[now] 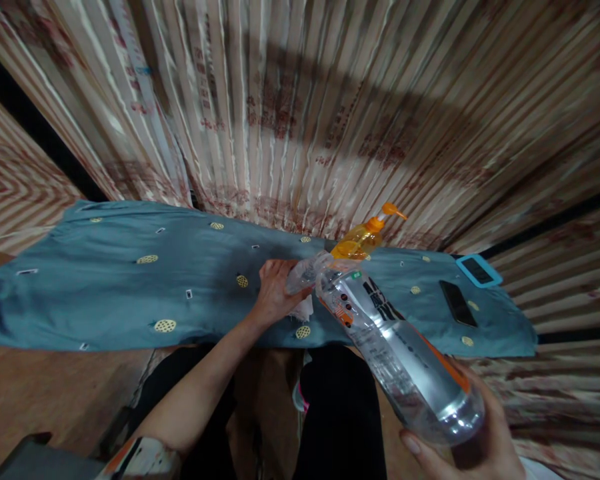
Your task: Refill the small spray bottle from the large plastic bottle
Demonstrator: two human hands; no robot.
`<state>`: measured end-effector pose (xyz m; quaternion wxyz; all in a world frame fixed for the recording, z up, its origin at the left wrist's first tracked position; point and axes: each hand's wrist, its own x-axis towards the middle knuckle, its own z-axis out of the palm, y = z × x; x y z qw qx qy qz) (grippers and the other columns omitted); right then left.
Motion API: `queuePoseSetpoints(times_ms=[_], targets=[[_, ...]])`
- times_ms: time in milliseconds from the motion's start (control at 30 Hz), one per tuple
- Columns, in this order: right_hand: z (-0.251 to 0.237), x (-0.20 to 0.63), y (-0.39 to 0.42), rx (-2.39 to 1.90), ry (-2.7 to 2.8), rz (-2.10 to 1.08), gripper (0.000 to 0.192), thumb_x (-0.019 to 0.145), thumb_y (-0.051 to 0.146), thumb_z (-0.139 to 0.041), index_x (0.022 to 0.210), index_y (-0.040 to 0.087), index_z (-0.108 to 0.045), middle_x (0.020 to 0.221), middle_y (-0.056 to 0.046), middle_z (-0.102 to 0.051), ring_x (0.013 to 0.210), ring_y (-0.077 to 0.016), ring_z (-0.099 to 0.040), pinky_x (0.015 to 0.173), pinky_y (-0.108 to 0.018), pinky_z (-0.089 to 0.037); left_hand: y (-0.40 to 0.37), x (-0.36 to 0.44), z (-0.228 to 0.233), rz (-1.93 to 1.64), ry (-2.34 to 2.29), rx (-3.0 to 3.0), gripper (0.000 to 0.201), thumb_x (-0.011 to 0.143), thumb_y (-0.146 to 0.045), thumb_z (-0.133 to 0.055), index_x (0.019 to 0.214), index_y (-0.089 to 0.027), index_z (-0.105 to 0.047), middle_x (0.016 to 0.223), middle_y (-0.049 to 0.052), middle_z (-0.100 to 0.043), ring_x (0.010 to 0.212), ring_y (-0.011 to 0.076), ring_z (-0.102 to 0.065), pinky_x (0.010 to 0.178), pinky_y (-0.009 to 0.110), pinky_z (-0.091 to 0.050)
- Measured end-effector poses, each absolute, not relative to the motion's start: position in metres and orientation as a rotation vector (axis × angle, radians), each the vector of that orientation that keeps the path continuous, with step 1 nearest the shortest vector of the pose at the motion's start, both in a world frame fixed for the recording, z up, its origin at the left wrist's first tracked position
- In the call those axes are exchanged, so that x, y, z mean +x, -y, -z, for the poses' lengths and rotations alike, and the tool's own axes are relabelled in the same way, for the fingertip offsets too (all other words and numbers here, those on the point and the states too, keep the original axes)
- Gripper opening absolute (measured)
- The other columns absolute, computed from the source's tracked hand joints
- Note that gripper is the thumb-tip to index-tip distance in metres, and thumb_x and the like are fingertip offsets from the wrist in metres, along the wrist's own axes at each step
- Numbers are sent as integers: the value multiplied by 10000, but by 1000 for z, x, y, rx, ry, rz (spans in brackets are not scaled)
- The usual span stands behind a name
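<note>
My right hand [475, 447] grips the base of a large clear plastic bottle [400, 353] with an orange and black label. The bottle is tilted, its neck pointing down and forward over the blue cloth [105, 287]. My left hand [275, 290] rests on the cloth, closed on a crumpled white tissue [303, 308] and touching a smaller clear container [303, 273] right at the big bottle's mouth. Just behind stands an orange pump bottle [363, 239].
The blue patterned cloth covers a long low surface in front of a striped curtain [305, 100]. A dark phone [457, 302] and a blue-framed phone [479, 270] lie at the right end. My legs in black trousers [340, 413] are below, over a wooden floor [45, 393].
</note>
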<state>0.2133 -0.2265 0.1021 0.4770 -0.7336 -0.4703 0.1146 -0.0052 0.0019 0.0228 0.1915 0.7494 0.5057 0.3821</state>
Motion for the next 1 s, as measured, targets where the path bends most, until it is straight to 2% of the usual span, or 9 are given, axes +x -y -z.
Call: queuePoseSetpoints(times_ms=[167, 300, 400, 567, 700, 1000], targets=[[-103, 213, 226, -1788, 1201, -228, 914, 658, 626, -828, 1409, 242, -476, 1354, -117, -574, 1234, -367, -562, 1033, -508, -449, -3, -5, -20, -1093, -1418, 2115, 488, 802, -441, -767, 1191, -196, -603, 1128, 84, -667, 1127, 316, -556, 995, 478, -416], [-104, 214, 225, -1785, 1265, -175, 872, 692, 639, -804, 1404, 241, -498, 1360, -105, -569, 1241, -346, -558, 942, -430, -508, -3, -4, -19, -1104, -1417, 2125, 500, 802, -443, -769, 1199, -185, -609, 1120, 91, -663, 1122, 314, -555, 986, 469, -423], [-103, 216, 225, -1796, 1301, -142, 865, 696, 637, -804, 1403, 237, -508, 1353, -98, -573, 1261, -339, -544, 940, -410, -514, -3, -5, -19, -1111, -1418, 2132, 503, 797, -440, -768, 1206, -194, -610, 1120, 91, -661, 1124, 315, -555, 986, 471, -428], [-101, 217, 225, -1758, 1231, -246, 894, 680, 603, -830, 1422, 244, -486, 1441, -112, -520, 1289, -352, -530, 1050, -474, -452, -3, -5, -19, -1091, -1419, 2122, 497, 801, -447, -749, 1202, -189, -608, 1117, 95, -662, 1125, 320, -557, 985, 480, -428], [-100, 217, 224, -1777, 1268, -188, 900, 694, 607, -816, 1439, 233, -478, 1417, -123, -538, 1297, -373, -530, 1122, -556, -387, -3, -6, -19, -1082, -1407, 2120, 505, 795, -446, -745, 1206, -189, -601, 1125, 97, -661, 1123, 320, -555, 992, 488, -426], [-101, 223, 225, -1815, 1280, -163, 935, 664, 639, -823, 1439, 232, -493, 1449, -130, -531, 1377, -402, -459, 1058, -536, -471, -2, -6, -24, -1052, -1408, 2112, 505, 807, -465, -732, 1210, -193, -595, 1135, 96, -655, 1136, 321, -547, 989, 488, -427]])
